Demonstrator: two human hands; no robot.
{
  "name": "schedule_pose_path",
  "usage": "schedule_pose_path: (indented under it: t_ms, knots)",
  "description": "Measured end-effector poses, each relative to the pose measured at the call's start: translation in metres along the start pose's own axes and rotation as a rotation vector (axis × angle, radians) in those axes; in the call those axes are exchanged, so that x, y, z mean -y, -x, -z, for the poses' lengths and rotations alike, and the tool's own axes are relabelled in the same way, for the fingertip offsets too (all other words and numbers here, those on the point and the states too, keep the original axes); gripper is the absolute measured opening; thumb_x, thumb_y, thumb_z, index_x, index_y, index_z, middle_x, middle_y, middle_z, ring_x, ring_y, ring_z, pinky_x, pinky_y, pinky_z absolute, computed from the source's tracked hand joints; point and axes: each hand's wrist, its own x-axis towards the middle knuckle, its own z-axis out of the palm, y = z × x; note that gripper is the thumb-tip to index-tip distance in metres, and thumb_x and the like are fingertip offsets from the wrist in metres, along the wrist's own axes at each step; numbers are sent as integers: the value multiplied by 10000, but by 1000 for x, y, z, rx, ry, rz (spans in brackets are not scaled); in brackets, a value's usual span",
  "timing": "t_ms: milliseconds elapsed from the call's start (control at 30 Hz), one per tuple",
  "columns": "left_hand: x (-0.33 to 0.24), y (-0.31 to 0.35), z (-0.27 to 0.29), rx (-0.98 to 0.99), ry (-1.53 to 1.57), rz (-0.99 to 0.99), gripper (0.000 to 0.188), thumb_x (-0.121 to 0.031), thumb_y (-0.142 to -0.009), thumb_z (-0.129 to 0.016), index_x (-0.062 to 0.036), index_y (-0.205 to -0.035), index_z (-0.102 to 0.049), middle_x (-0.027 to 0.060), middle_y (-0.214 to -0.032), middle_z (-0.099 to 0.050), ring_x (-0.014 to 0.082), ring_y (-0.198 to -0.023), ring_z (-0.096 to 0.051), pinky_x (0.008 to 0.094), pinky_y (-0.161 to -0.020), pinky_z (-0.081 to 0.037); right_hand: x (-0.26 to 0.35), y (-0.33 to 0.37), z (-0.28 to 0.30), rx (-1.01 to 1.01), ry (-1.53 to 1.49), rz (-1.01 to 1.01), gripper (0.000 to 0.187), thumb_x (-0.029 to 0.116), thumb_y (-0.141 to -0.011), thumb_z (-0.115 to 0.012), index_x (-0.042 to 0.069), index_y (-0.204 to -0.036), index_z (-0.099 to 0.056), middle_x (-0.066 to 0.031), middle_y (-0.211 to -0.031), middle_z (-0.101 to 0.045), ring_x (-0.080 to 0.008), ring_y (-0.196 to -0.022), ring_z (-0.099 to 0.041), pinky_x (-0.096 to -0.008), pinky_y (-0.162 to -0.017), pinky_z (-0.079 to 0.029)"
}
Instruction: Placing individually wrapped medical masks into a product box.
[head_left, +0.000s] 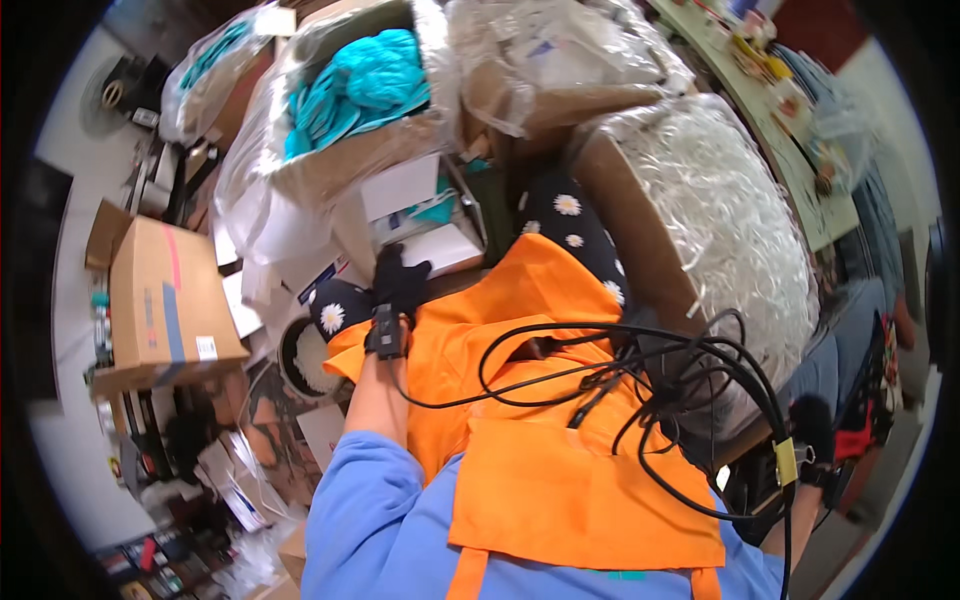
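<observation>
My left hand (402, 283), in a black glove with a dark device strapped at the wrist, is at the near left corner of a small open white box (440, 247). Its fingers are closed at the box's edge. Inside the box lies a bunched teal item (436, 210), along with white pieces. Far off to the right is my right hand (812, 428), also black-gloved, beside a blue denim leg. Its fingers blend into the dark surroundings, so what it holds does not show. An orange apron (560, 290) covers my lap.
A plastic-lined carton (330, 165) with teal gloves stands ahead; a carton of white shredded strips (725, 220) is at right. Black cables (690, 350) loop over my lap. A closed brown carton (175, 295) sits left. A cluttered green table (800, 150) runs along the far right.
</observation>
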Motion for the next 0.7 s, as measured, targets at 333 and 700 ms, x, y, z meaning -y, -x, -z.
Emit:
schedule_pose_path:
  t_ms: [333, 700]
  knots:
    - [-30, -6, 24, 382, -100, -150, 413, -259, -858, -618, -66, -1223, -629, 173, -1268, -618, 335, -1171, -586, 415, -1011, -455, 422, -246, 222, -281, -573, 835, 155, 136, -901, -643, 0, -972, -665, -98, -797, -645, -155, -722, -592, -327, -660, -481]
    - [-28, 6, 12, 219, -47, -240, 205, -167, -829, -570, -163, -990, -697, 62, -930, -663, 280, -906, -650, 411, -778, -525, 674, -311, 75, -267, -249, 983, 283, 127, -788, -686, 27, -1050, -647, -205, -995, -632, -386, -919, -638, -423, -813, -526]
